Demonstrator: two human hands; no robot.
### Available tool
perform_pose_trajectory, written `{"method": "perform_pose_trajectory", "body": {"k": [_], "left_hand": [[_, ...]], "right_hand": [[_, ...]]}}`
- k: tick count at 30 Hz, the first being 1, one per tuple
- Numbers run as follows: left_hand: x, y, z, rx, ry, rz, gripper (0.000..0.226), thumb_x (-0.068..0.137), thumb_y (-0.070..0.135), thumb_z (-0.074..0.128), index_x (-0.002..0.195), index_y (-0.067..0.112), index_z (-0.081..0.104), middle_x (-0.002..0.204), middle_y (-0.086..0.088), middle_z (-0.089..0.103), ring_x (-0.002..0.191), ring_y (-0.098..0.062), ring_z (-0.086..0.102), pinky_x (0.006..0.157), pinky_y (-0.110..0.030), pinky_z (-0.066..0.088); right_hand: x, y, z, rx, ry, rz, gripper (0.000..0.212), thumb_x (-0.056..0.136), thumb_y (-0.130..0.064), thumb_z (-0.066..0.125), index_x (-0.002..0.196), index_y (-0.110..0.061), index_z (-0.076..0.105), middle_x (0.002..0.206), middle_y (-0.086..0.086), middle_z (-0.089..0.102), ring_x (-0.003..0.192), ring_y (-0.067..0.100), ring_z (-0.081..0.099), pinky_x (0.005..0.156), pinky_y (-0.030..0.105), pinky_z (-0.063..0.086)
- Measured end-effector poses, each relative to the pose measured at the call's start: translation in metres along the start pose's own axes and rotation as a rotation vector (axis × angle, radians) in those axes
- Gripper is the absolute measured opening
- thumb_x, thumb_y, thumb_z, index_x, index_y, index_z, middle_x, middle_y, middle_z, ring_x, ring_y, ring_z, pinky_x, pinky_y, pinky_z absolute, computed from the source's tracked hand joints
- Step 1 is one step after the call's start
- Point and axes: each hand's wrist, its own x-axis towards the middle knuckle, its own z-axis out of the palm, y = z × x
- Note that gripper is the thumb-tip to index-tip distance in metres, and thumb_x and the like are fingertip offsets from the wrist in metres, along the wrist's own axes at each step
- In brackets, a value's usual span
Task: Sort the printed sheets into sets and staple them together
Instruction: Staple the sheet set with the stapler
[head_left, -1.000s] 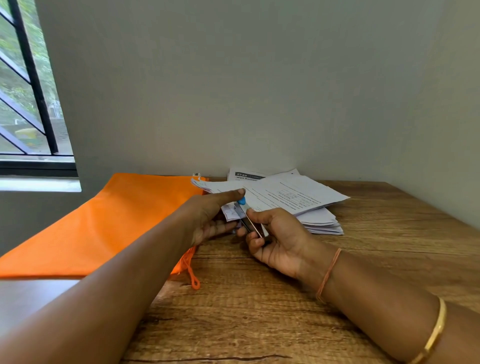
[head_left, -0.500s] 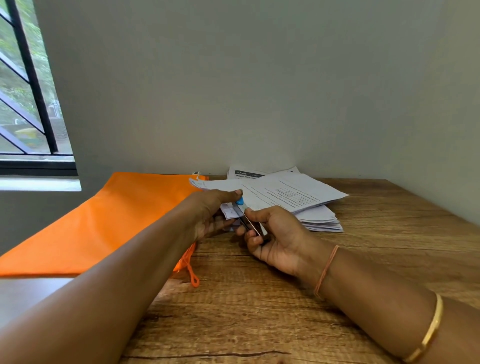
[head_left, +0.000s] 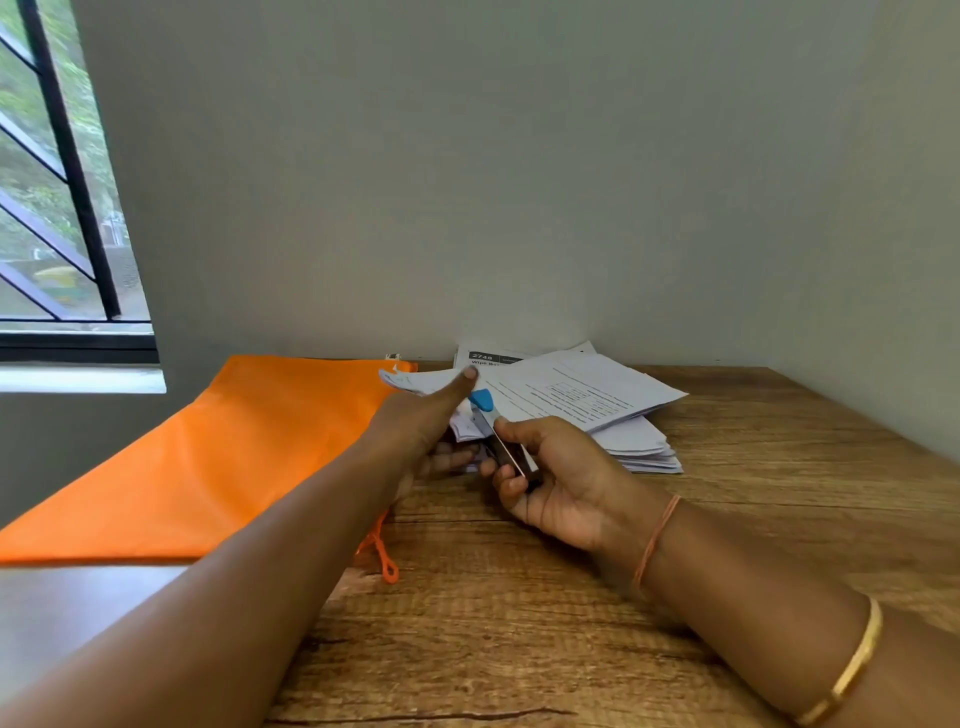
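On the wooden table (head_left: 779, 467), I see a flat orange bag (head_left: 208, 457), contents hidden. My left hand (head_left: 426, 421) pinches white printed sheets (head_left: 587, 400); my right hand (head_left: 566, 478) grips a blue-tipped stapler (head_left: 488, 410).

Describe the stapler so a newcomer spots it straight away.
On the wooden table, a loose stack of printed sheets lies by the back wall, beside an orange bag. At the stack's near left corner the right hand grips the stapler: a slim metal bar with a blue tip, the only blue thing there.
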Motion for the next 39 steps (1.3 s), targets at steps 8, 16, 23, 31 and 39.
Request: {"method": "perform_pose_trajectory", "body": {"k": [8, 16, 23, 31, 39], "left_hand": [[0.0, 0.005, -0.006, -0.052, 0.03, -0.093, 0.034, 0.089, 0.003, 0.059, 0.121, -0.004, 0.05, 0.097, -0.021, 0.065, 0.078, -0.025, 0.067, 0.05, -0.029, 0.058], [0.0, 0.001, -0.011, -0.056, 0.099, -0.029, 0.036, 0.091, -0.005, 0.051, 0.127, -0.008, 0.045, 0.094, -0.015, 0.06, 0.078, -0.022, 0.061, 0.048, -0.023, 0.056], [0.008, -0.004, -0.013, -0.03, 0.136, 0.05, 0.039, 0.09, -0.008, 0.051, 0.128, -0.006, 0.045, 0.115, -0.017, 0.055, 0.08, -0.021, 0.059, 0.047, -0.021, 0.056], [0.013, -0.01, -0.01, 0.007, 0.136, 0.122, 0.018, 0.094, 0.0, 0.049, 0.109, 0.0, 0.061, 0.095, -0.008, 0.06, 0.075, -0.016, 0.062, 0.066, -0.023, 0.055], [0.016, -0.012, -0.005, 0.095, 0.204, 0.196, 0.032, 0.08, 0.005, 0.07, 0.111, 0.003, 0.062, 0.104, -0.019, 0.065, 0.092, -0.034, 0.066, 0.088, -0.047, 0.053]], "right_hand": [[-0.021, -0.034, -0.028, -0.498, -0.075, 0.042, 0.016, 0.09, -0.023, 0.057, 0.096, -0.007, 0.059, 0.07, 0.01, 0.063, 0.05, 0.011, 0.055, 0.042, 0.018, 0.046], [-0.028, -0.071, -0.072, -0.771, 0.303, -0.205, 0.01, 0.086, -0.02, 0.064, 0.091, -0.011, 0.063, 0.08, 0.005, 0.063, 0.066, 0.012, 0.052, 0.059, 0.025, 0.04], [-0.019, -0.086, -0.154, -1.304, 0.911, -0.292, 0.034, 0.088, -0.029, 0.059, 0.105, 0.0, 0.062, 0.098, 0.017, 0.06, 0.079, 0.025, 0.05, 0.059, 0.027, 0.036], [0.0, -0.089, -0.239, -1.389, 1.065, -0.132, 0.038, 0.07, -0.032, 0.049, 0.101, -0.016, 0.062, 0.098, 0.009, 0.061, 0.089, 0.029, 0.058, 0.084, 0.042, 0.051], [-0.018, -0.075, -0.177, -1.564, 1.172, -0.25, 0.053, 0.087, -0.038, 0.051, 0.133, -0.012, 0.045, 0.138, 0.015, 0.045, 0.126, 0.034, 0.043, 0.103, 0.047, 0.037]]}}
